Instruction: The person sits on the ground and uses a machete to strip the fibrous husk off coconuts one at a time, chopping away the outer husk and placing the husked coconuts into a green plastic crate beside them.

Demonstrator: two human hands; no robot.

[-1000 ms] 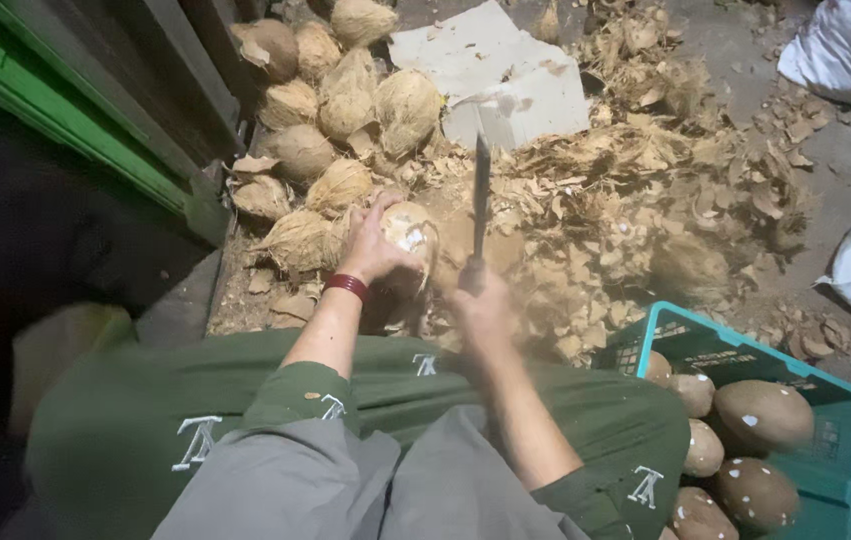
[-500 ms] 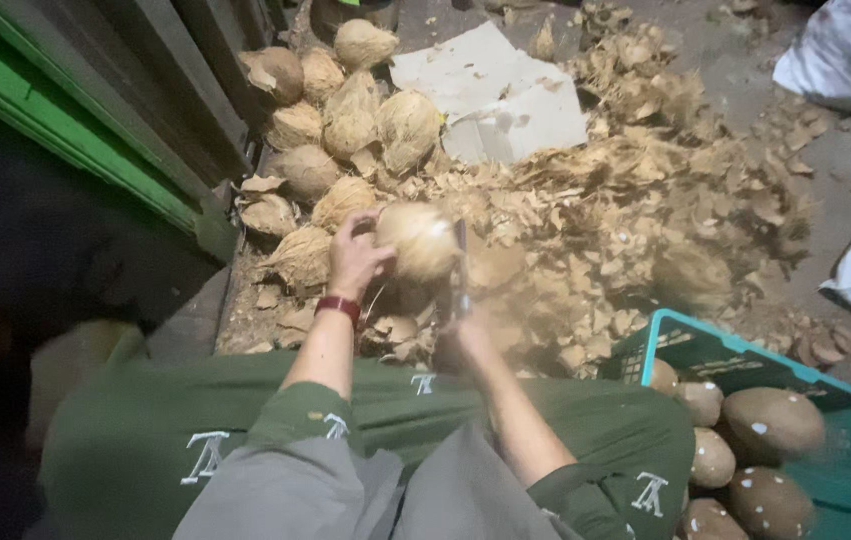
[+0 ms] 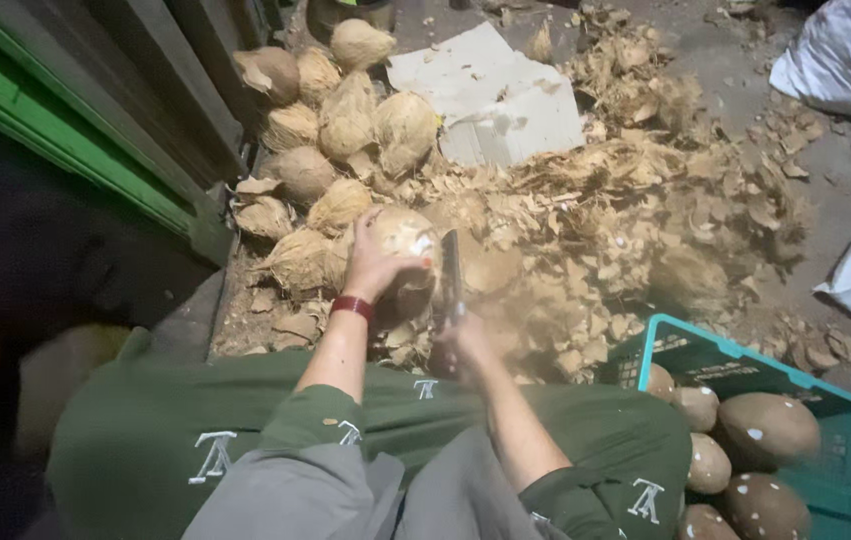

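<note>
Left hand (image 3: 373, 262) grips a pale, fibrous husked coconut (image 3: 407, 245) above the husk-strewn ground.
Right hand (image 3: 455, 338) is closed around a dark-bladed knife (image 3: 450, 275) set against it; teal plastic crate (image 3: 825, 410) of peeled brown coconuts sits right.

The knife (image 3: 450, 272) has come down — a second ago its blade stood high above the coconut (image 3: 400, 245), now it lies low against the nut's right side, gripped by the right hand (image 3: 457, 340). The left hand (image 3: 377, 262) has turned the coconut, fingers now over its top — the view has drifted slightly too.
</note>
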